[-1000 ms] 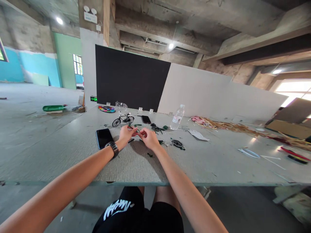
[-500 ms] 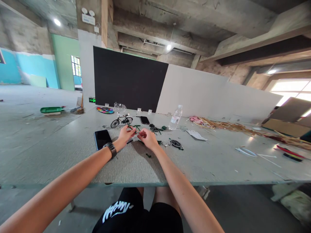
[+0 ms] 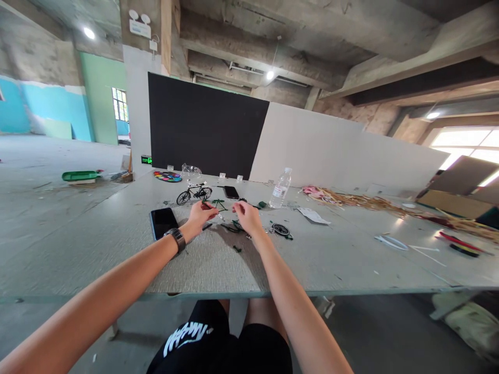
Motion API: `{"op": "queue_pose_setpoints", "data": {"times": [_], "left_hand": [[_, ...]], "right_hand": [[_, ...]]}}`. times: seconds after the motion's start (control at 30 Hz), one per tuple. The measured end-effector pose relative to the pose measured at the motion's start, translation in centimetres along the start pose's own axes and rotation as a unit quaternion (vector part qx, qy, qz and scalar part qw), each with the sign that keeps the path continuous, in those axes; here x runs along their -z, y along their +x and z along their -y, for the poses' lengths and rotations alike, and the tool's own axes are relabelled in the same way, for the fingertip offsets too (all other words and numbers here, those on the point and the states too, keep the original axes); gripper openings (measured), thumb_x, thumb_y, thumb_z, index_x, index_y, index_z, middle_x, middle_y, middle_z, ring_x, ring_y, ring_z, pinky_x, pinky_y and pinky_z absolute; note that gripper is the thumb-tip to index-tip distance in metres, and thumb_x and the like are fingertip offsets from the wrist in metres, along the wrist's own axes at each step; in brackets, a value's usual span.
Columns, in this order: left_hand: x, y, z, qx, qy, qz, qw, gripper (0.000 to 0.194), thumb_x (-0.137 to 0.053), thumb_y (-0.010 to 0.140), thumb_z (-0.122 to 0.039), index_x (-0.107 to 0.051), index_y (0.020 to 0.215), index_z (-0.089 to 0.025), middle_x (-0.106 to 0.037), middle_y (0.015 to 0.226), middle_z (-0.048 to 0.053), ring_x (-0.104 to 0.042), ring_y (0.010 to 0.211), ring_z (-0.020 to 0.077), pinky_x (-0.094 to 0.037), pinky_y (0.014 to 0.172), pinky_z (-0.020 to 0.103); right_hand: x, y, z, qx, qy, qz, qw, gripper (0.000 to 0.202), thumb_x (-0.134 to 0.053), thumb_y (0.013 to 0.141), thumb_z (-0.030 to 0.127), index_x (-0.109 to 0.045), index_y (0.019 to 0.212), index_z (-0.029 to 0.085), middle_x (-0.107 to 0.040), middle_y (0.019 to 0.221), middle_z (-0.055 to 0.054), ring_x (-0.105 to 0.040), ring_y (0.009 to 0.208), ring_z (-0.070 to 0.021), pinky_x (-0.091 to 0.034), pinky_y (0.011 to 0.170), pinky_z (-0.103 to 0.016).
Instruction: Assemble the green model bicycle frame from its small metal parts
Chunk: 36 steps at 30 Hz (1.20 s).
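Observation:
My left hand (image 3: 200,214) is pinched on a small dark green model bicycle frame (image 3: 220,205), held a little above the table. A few centimetres to the right is my right hand (image 3: 245,214), its thumb and fingertips drawn together. Whatever may be between those fingertips is too small to make out. Behind my left hand stands a black model bicycle (image 3: 194,193), upright on its wheels. Loose dark green parts (image 3: 234,226) lie under and beside my right hand, which partly hides them. A small wheel (image 3: 280,229) lies flat to their right, and a small dark piece (image 3: 237,249) is nearer me.
A phone (image 3: 163,223) lies by my left wrist and another phone (image 3: 231,192) farther back. A clear water bottle (image 3: 280,188) stands behind the wheel, with a paper sheet (image 3: 313,215) beside it. Thin wooden strips (image 3: 351,200) run along the back right. A colourful palette (image 3: 167,176) sits back left.
My right hand has moved away to the right from the green frame, leaving a gap between the hands. My left hand keeps hold of the frame, nearly in place.

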<state>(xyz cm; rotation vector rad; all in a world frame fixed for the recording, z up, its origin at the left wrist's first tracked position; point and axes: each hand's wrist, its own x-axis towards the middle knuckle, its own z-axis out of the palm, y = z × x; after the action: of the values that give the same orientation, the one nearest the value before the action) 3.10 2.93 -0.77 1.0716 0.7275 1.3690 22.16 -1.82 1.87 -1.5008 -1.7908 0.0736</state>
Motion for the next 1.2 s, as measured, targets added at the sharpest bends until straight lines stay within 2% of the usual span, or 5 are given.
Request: {"op": "queue_pose_setpoints", "data": {"times": [0.13,0.47,0.63,0.83,1.2], "left_hand": [[0.0,0.1,0.1,0.006,0.003,-0.012,1.000,0.038,-0.088,0.058,-0.008,-0.054,0.072,-0.017,-0.068,0.064,0.001,-0.067,0.062,0.0146,-0.055,0.065,0.028],[0.1,0.0,0.0,0.004,0.030,-0.014,0.999,0.033,-0.089,0.058,-0.008,-0.058,0.070,-0.015,-0.069,0.064,0.002,-0.066,0.060,0.0146,-0.054,0.063,0.027],[0.1,0.1,0.2,-0.003,0.041,-0.018,0.999,0.034,-0.090,0.058,-0.011,-0.058,0.070,-0.015,-0.068,0.064,0.002,-0.065,0.060,0.0140,-0.053,0.062,0.026],[0.3,0.1,0.2,-0.005,0.051,-0.023,0.998,0.033,-0.090,0.058,-0.011,-0.059,0.070,-0.015,-0.069,0.065,0.002,-0.065,0.059,0.0138,-0.053,0.062,0.026],[0.2,0.0,0.1,-0.008,0.061,-0.019,0.998,0.033,-0.090,0.058,-0.012,-0.060,0.070,-0.015,-0.070,0.066,0.003,-0.066,0.060,0.0145,-0.053,0.063,0.027]], "right_hand": [[1.3,0.1,-2.1,-0.056,-0.072,0.003,0.996,0.023,-0.053,0.100,0.029,-0.075,0.099,0.022,-0.079,0.095,-0.008,-0.072,0.089,-0.0222,-0.050,0.081,-0.029],[1.8,0.0,-3.9,-0.063,-0.129,0.108,0.984,0.022,-0.063,0.093,0.015,-0.079,0.107,0.021,-0.080,0.104,-0.009,-0.073,0.096,-0.0220,-0.051,0.086,-0.028],[1.9,0.3,-4.1,-0.055,-0.124,0.103,0.985,0.028,-0.054,0.099,0.017,-0.075,0.117,0.021,-0.079,0.109,-0.008,-0.072,0.098,-0.0191,-0.050,0.087,-0.026],[2.2,0.1,-5.4,-0.084,-0.161,0.091,0.979,0.024,-0.058,0.095,0.013,-0.077,0.106,0.021,-0.077,0.111,-0.012,-0.071,0.100,-0.0238,-0.049,0.088,-0.033],[3.0,0.1,-5.2,-0.067,-0.152,0.132,0.977,0.022,-0.063,0.096,0.034,-0.077,0.087,0.019,-0.077,0.080,-0.007,-0.070,0.073,-0.0198,-0.047,0.067,-0.027]]}}
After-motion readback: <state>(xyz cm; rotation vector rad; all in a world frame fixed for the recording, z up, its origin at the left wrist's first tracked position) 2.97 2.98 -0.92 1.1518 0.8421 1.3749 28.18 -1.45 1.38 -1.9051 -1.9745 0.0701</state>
